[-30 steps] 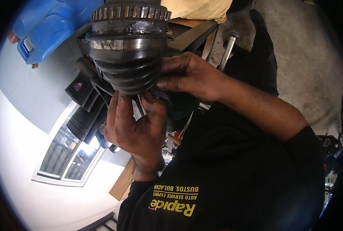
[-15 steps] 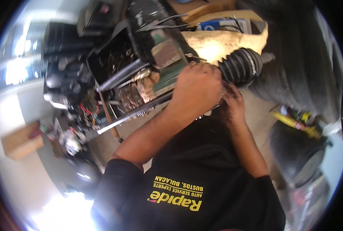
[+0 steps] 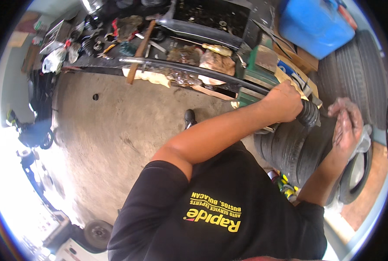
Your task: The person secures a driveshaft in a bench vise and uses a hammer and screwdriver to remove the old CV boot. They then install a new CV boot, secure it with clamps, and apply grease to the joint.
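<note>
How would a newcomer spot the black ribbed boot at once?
Find the green vise, where a long dark shaft crosses. Follow the shaft rightward to the left hand; the boot shows just past that hand. Its small, tightly stacked folds set it apart from the far larger tyres nearby.

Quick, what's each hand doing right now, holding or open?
Left hand: closed around the dark shaft, beside the ribbed boot.
Right hand: apart from the boot, loosely curled; can't tell if it holds anything.
</note>
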`<state>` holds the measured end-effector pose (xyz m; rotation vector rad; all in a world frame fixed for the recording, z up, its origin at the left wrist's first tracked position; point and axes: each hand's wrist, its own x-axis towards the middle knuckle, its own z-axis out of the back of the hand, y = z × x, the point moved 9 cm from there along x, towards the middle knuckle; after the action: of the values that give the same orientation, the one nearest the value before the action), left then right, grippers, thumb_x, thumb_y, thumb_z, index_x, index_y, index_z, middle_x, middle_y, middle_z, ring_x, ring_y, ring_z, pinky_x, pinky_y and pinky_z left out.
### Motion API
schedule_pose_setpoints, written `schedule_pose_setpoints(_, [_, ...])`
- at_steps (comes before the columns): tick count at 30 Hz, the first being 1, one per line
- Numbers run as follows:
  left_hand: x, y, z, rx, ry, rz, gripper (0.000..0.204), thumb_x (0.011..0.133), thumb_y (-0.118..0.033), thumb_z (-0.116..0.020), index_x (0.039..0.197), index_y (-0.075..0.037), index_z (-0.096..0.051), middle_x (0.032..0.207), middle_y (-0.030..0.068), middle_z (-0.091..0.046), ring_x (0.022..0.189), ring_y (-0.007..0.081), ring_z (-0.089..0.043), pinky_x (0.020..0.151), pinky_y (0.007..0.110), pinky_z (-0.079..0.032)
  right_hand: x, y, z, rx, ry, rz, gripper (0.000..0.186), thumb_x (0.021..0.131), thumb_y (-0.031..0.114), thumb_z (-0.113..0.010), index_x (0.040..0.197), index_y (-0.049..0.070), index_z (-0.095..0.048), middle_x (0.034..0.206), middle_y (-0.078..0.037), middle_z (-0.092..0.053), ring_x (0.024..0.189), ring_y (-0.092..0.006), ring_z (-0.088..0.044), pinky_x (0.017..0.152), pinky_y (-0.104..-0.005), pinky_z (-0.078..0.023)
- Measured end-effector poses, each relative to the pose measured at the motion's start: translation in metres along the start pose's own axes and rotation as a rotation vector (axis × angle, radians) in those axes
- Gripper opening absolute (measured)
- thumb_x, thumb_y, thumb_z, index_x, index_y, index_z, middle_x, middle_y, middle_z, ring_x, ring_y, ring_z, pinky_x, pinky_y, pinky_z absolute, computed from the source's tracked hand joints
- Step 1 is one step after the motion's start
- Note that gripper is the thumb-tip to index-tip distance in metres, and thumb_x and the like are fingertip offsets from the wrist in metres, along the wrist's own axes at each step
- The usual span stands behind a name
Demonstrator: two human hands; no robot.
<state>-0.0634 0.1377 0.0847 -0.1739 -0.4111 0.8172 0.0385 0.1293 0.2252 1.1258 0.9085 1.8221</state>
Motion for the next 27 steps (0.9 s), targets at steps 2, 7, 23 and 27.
schedule_pose_setpoints(2, [0.0, 0.001, -0.001, -0.004, -0.04, -0.02, 0.02, 0.083, -0.024, -0.066, 0.079, -0.009, -0.079, 0.085, 0.0108, -0.076, 0.086, 0.0278, -0.073, 0.083, 0.044, -0.051, 0.036, 0.03, -0.038, -0.037, 0.068, 0.075, 0.025, 0.101, 0.013, -0.066, 0.116, -0.006, -0.072, 0.098, -0.011, -0.071, 0.087, -0.0178, -0.067, 0.079, -0.0308, -0.051])
schedule_pose_setpoints(7, [-0.002, 0.007, 0.0, -0.211, -0.189, -0.055, 0.031, 0.087, -0.017, -0.066, 0.113, -0.004, -0.077, 0.121, 0.0193, -0.075, 0.117, 0.0363, -0.069, 0.105, 0.053, -0.049, 0.092, 0.023, -0.211, -0.551, 0.731, 0.182, 0.023, 0.097, 0.014, -0.07, 0.116, 0.001, -0.075, 0.104, -0.015, -0.076, 0.095, -0.0294, -0.074, 0.088, -0.039, -0.058])
schedule_pose_setpoints(23, [-0.015, 0.034, -0.029, -1.279, -0.384, 0.131, 0.03, 0.101, -0.022, -0.065, 0.127, -0.006, -0.069, 0.129, 0.022, -0.067, 0.124, 0.0308, -0.061, 0.104, 0.046, -0.047, 0.106, -0.181, -0.409, -1.409, 1.059, 0.25, 0.033, 0.099, 0.018, -0.053, 0.118, -0.003, -0.07, 0.105, -0.024, -0.077, 0.1, -0.0374, -0.077, 0.084, -0.0462, -0.062])
schedule_pose_setpoints(27, [-0.019, 0.033, -0.028, -1.241, -0.573, 0.162, 0.017, 0.102, -0.016, -0.064, 0.112, -0.005, -0.073, 0.111, 0.017, -0.074, 0.106, 0.0268, -0.068, 0.089, 0.045, -0.054, 0.112, -0.193, -0.408, -1.471, 1.107, -0.036, 0.033, 0.097, 0.016, -0.055, 0.12, -0.003, -0.07, 0.108, -0.026, -0.077, 0.103, -0.037, -0.076, 0.085, -0.0468, -0.062])
